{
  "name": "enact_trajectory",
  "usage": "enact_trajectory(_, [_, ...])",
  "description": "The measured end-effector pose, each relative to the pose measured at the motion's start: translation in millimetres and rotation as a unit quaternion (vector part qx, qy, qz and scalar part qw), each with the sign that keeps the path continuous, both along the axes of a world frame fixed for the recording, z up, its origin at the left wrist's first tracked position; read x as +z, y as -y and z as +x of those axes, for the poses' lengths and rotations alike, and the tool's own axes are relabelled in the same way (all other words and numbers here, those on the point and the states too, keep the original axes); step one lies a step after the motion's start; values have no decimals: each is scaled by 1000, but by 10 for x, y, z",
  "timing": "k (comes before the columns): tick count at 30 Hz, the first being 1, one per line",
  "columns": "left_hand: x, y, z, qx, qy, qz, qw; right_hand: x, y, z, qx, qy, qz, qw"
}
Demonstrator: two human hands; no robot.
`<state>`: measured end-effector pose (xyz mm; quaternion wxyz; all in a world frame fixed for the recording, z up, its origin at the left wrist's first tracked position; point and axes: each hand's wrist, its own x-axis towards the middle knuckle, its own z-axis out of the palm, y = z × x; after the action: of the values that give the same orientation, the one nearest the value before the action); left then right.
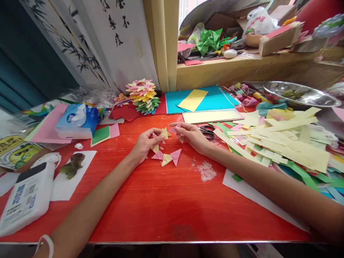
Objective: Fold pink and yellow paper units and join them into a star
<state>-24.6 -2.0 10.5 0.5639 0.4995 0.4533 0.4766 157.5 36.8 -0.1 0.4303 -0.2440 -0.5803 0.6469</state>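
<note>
Above the middle of the red table, my left hand (145, 144) is closed on a curved chain of folded paper pieces (167, 158). Pink and yellow points alternate along this chain, which hangs below my fingers in an open ring. A yellow folded piece (165, 133) sticks up by my left thumb. Just to the right, my right hand (194, 137) pinches a pink folded paper piece (174, 129), close to the yellow one. My fingers partly hide that pink piece, so whether it touches the chain I cannot tell.
Behind stands a layered tower of folded paper (143, 96). Black scissors (207, 132) lie beyond my right hand, beside a heap of paper strips (285, 138). A blue tissue pack (77, 121) and a white box (27, 199) are at left; a metal tray (322, 98) is back right.
</note>
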Motion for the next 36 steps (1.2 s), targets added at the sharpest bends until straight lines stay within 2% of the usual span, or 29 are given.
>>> enact_trajectory(3, [15,3,16,24,0,57,998,79,37,2,-9,31,46,998])
enact_trajectory(6, [51,18,47,58,20,112,992,232,90,11,-30,68,125,989])
enact_trajectory(10, [111,51,103,73,66,154,983,465,181,41,-79,134,273,950])
enact_trajectory(13, [155,81,139,61,89,184,977,591,256,66,-111,167,339,919])
enact_trajectory(21, [241,151,181,54,122,206,969,738,367,82,-142,184,394,889])
enact_trajectory(28, [259,176,196,41,127,206,969,722,392,70,-163,214,443,855])
enact_trajectory(36, [255,182,191,43,126,205,970,698,404,65,-186,218,450,846])
